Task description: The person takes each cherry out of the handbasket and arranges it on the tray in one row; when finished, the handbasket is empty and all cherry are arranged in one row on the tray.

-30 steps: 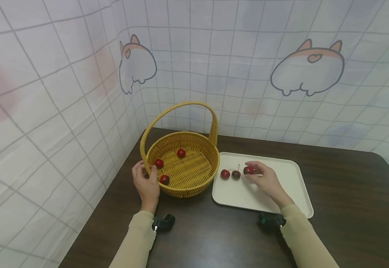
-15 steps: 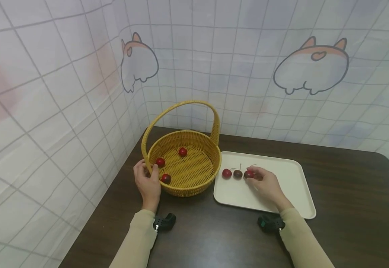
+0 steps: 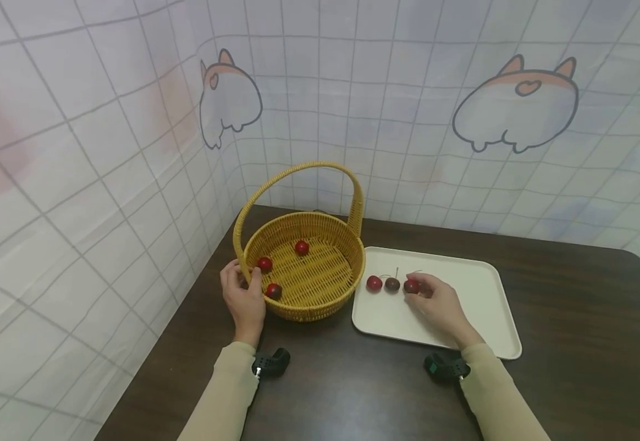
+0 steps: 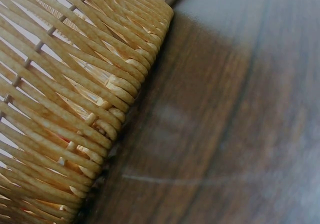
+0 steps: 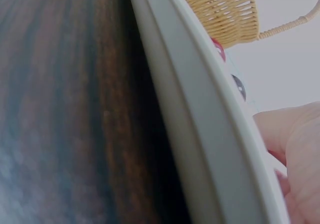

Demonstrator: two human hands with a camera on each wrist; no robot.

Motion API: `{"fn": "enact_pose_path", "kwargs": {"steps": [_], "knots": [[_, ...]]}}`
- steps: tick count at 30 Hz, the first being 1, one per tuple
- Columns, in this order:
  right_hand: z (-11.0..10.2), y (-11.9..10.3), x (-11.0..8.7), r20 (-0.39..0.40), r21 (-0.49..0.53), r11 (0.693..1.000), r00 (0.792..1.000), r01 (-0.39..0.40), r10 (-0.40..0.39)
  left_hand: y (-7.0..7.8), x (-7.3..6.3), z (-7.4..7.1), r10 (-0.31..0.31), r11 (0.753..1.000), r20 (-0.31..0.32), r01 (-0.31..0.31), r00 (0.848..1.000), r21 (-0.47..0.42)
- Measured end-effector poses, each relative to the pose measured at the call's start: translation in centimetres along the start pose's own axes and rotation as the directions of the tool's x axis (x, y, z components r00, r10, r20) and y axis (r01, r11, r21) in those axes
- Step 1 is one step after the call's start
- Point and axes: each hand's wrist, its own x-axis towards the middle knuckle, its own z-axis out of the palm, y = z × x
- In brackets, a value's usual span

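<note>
A round yellow wicker basket (image 3: pixel 308 312) with a tall arched handle stands at the left of the table. My left hand (image 3: pixel 245 300) grips its left side by the handle's foot, thumb over the rim and fingers outside. Three red cherries lie inside, one (image 3: pixel 301 247) toward the back and two near my thumb. On the white tray (image 3: pixel 463 306), a red cherry (image 3: pixel 374 283) and a darker cherry (image 3: pixel 392 284) sit in a row with a third cherry (image 3: pixel 410 286). My right hand (image 3: pixel 440 306) pinches this third one between thumb and fingers, at the tray's surface.
The dark wooden table (image 3: pixel 331 392) meets a white grid-patterned cloth (image 3: pixel 397 122) behind and at the left. The tray's left edge lies right beside the basket. Black bands with small devices sit on both wrists.
My right hand has lowered its cherry onto the tray, beside the darker one, and its stem now shows. The left hand keeps its grip on the basket. The head view has shifted slightly.
</note>
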Motion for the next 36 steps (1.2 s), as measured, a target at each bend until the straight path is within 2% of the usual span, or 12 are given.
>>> {"fn": "enact_pose_path", "kwargs": {"steps": [8, 25, 30, 33, 36], "knots": [[-0.32, -0.10, -0.14, -0.005, 0.005, 1.000, 1.000, -0.018, 0.018, 0.05, 0.00, -0.06, -0.010, 1.000, 0.009, 0.010, 1.000, 0.004], [-0.21, 0.12, -0.01, -0.008, 0.020, 1.000, 1.000, -0.004, 0.004, 0.16, 0.03, -0.24, 0.000, 1.000, 0.018, 0.000, 1.000, -0.008], [-0.51, 0.39, -0.05, -0.053, 0.120, 0.993, 0.999, 0.015, -0.008, 0.27, 0.06, -0.24, 0.005, 1.000, 0.022, -0.004, 1.000, -0.013], [-0.71, 0.30, -0.07, -0.115, 0.192, 0.981, 0.993, -0.006, 0.029, 0.28, 0.04, -0.25, 0.001, 1.000, 0.026, -0.001, 1.000, -0.010], [-0.84, -0.29, -0.04, -0.200, 0.236, 0.971, 0.977, -0.024, 0.073, 0.25, 0.05, -0.27, -0.004, 1.000, 0.025, 0.004, 1.000, -0.006]]}}
